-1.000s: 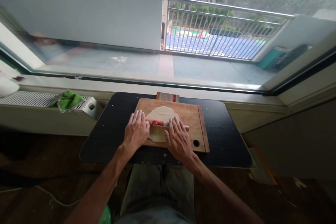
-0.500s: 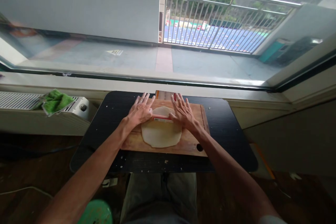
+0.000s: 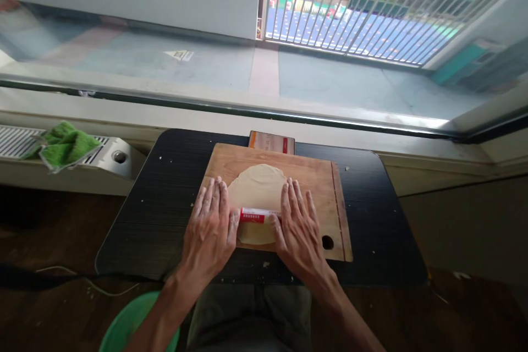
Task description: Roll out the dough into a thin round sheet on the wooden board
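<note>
A flattened sheet of pale dough (image 3: 259, 184) lies on a wooden cutting board (image 3: 307, 173). Across its near part runs a rolling pin (image 3: 252, 215) with a red and white label; its ends are hidden under my palms. My left hand (image 3: 210, 231) rests flat over the left end, fingers stretched forward and the thumb beside the label. Over the right end lies my right hand (image 3: 297, 225), equally flat, with the fingers a little apart. White flour dusts the fingers of both hands.
The board sits on a black table (image 3: 140, 214) under a window. A flat box (image 3: 272, 142) lies behind the board. To the left, a green cloth (image 3: 68, 146) hangs over a white radiator (image 3: 117, 157). A green tub or stool (image 3: 130, 322) stands on the floor.
Both hands have drawn back toward me with the rolling pin, from the dough's far part to its near part. The view has tilted down, and more of the box shows.
</note>
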The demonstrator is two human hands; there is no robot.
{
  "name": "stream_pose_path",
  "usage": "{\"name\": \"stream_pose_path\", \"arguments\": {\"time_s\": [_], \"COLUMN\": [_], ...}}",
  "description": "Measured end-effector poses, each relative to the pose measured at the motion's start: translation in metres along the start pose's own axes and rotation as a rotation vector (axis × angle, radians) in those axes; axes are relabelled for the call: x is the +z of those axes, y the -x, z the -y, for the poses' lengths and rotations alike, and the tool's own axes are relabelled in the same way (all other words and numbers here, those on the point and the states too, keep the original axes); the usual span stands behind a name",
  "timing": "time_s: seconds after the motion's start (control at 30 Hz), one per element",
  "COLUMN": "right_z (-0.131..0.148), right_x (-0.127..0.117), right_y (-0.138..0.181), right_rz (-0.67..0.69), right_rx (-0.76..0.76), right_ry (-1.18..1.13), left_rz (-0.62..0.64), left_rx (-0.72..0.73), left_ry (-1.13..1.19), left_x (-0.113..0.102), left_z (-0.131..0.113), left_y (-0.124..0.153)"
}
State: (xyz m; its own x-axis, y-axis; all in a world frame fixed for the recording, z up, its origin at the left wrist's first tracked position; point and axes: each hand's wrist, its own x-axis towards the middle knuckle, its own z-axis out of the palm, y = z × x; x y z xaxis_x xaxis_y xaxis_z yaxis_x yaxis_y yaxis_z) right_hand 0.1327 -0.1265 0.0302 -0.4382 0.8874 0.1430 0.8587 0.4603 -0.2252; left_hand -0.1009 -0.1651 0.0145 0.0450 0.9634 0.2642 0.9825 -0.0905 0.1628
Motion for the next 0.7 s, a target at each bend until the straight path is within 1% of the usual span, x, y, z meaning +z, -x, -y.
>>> {"name": "stream_pose_path", "arguments": {"time_s": [0.03,0.07,0.1,0.23,0.27,0.3,0.33,0.37,0.4,0.5,0.53,0.57,0.6,0.63,0.67,0.7], "right_z": [0.0,-0.002,-0.006,-0.028,-0.031,-0.032,-0.03,-0.026,-0.019,0.003,0.007,0.01,0.009,0.007,0.003,-0.002], "right_x": [0.001,0.002,0.003,-0.001,-0.003,-0.005,-0.007,-0.008,-0.008,-0.005,-0.003,-0.001,0.001,0.002,0.003,0.004], "right_y": [0.0,-0.005,-0.017,-0.086,-0.099,-0.104,-0.102,-0.093,-0.078,-0.017,0.0,0.01,0.013,0.009,-0.003,-0.02], "right_rz": [-0.009,-0.008,0.001,0.093,0.138,0.162,0.164,0.149,0.111,-0.008,-0.03,-0.044,-0.044,-0.037,-0.021,0.0], "right_rx": [0.0,0.004,0.014,0.067,0.054,0.042,0.023,0.005,-0.016,-0.085,-0.102,-0.125,-0.142,-0.148,-0.145,-0.14], "right_ry": [0.0,-0.001,-0.002,0.004,-0.004,-0.006,-0.003,0.004,0.015,0.013,0.001,-0.014,-0.025,-0.03,-0.029,-0.029], "left_rz": [-0.006,-0.006,-0.003,0.032,0.043,0.057,0.069,0.072,0.068,0.027,0.021,0.016,0.009,0.013,0.025,0.041], "left_rx": [-0.006,-0.008,-0.009,-0.016,-0.012,-0.009,0.0,0.003,0.002,-0.032,-0.036,-0.039,-0.042,-0.046,-0.047,-0.044], "left_ry": [0.003,0.006,0.012,0.048,0.061,0.068,0.069,0.067,0.058,0.006,-0.01,-0.022,-0.03,-0.032,-0.028,-0.021], "left_x": [0.0,0.001,0.003,0.013,0.014,0.015,0.014,0.013,0.01,0.0,-0.003,-0.004,-0.004,-0.003,-0.001,0.002], "left_z": [-0.001,-0.001,0.0,0.009,0.011,0.011,0.011,0.009,0.007,-0.004,-0.008,-0.01,-0.011,-0.011,-0.009,-0.006], "left_y": [0.001,-0.004,-0.016,-0.097,-0.111,-0.119,-0.118,-0.109,-0.093,-0.027,-0.009,0.003,0.006,0.002,-0.01,-0.028]}}
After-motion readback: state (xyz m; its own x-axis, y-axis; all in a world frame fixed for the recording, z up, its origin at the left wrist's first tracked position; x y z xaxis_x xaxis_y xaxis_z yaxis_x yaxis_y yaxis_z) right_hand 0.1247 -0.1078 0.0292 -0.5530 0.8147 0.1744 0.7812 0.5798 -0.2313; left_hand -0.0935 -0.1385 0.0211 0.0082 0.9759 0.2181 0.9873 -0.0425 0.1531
